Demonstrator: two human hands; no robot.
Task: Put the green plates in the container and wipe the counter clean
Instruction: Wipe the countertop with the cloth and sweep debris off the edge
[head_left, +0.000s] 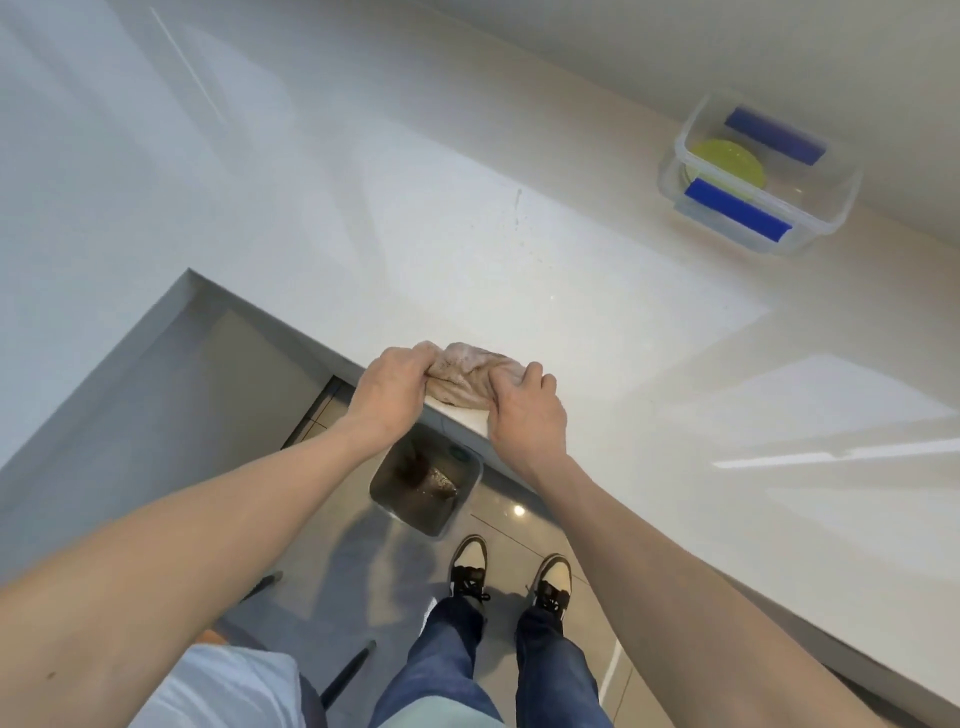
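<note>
A crumpled beige cloth lies at the front edge of the white counter. My left hand grips its left end and my right hand presses on its right end. The green plates lie inside a clear plastic container with blue clip handles at the counter's far right, near the wall. A few small specks mark the counter beyond the cloth.
A small bin with dark debris stands on the tiled floor just under the counter edge, below the cloth. My feet in black-and-cream shoes stand behind it. The counter turns a corner at the left.
</note>
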